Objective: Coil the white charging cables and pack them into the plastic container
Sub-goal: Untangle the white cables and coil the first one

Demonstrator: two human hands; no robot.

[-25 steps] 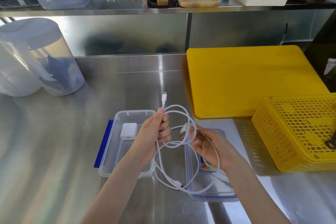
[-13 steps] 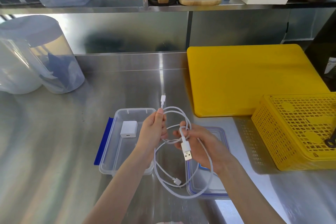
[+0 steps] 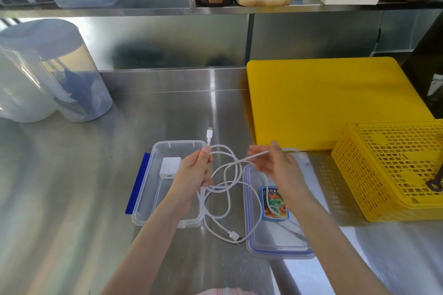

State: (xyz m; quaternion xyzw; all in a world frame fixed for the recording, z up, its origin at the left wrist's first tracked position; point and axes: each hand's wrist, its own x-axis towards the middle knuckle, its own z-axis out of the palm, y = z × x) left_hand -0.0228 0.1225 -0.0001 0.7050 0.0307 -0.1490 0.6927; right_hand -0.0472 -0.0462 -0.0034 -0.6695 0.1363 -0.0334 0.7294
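Left hand (image 3: pixel 194 170) gripping white cable (image 3: pixel 227 189) loops, right hand (image 3: pixel 273 163) pinching a strand, clear plastic container (image 3: pixel 153 199) holding white charger block (image 3: pixel 170 167), lid (image 3: pixel 275 244) beside it, steel counter (image 3: pixel 72 199)

Yellow basket (image 3: pixel 393 170) cut off at right edge

A white cable (image 3: pixel 225 170) looped above a clear container (image 3: pixel 153 199) with a blue clip — beside it, a yellow board (image 3: pixel 323 103) and a yellow lattice basket (image 3: pixel 388 170) on silver steel counter (image 3: pixel 72 187).
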